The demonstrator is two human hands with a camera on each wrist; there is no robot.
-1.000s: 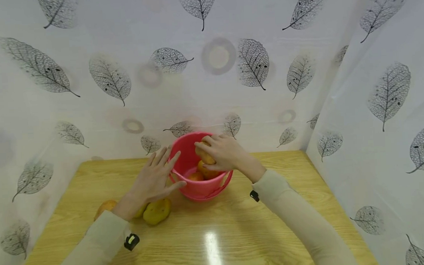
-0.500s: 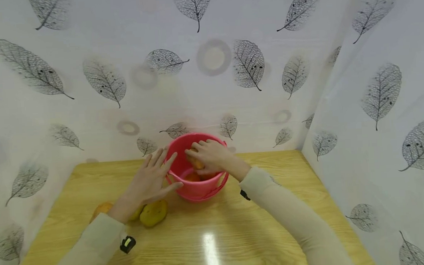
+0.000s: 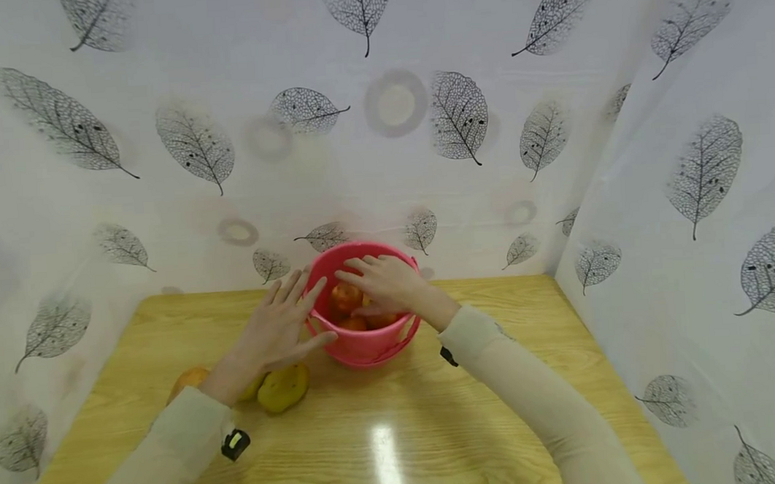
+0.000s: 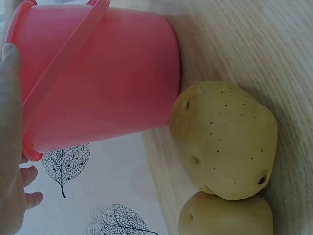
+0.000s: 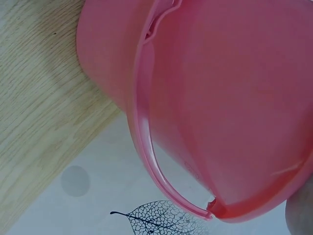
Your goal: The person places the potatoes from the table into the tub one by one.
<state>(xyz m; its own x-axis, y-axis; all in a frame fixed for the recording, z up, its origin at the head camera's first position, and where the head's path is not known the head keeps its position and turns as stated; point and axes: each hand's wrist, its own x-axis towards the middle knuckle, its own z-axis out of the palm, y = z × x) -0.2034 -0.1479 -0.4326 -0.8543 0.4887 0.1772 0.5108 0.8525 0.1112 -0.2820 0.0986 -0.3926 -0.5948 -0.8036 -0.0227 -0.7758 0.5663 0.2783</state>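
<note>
A pink bucket (image 3: pixel 366 342) stands on the table near the back wall, its handle hanging down the front. Inside lie several round orange-red fruits (image 3: pixel 347 297), partly covered by my right hand (image 3: pixel 393 285). That hand reaches over the right rim with fingers extended and nothing visibly gripped; its fingertips are above the fruit. My left hand (image 3: pixel 270 332) is spread flat at the bucket's left rim, thumb pointing to the front. Beneath the left forearm sit yellow potatoes (image 3: pixel 283 388), dimpled and dark-spotted in the left wrist view, one potato (image 4: pixel 222 142) close to the bucket's base.
An orange round item (image 3: pixel 187 380) lies left of the potatoes, half hidden by the left wrist. The wooden table (image 3: pixel 490 441) meets a white leaf-printed sheet (image 3: pixel 331 172) at the back, and another sheet side (image 3: pixel 718 268) rises on the right.
My right hand has lowered a rounded orange-tan fruit into the bucket and let go of it; the fingers have straightened. The left hand has stayed at the rim.
</note>
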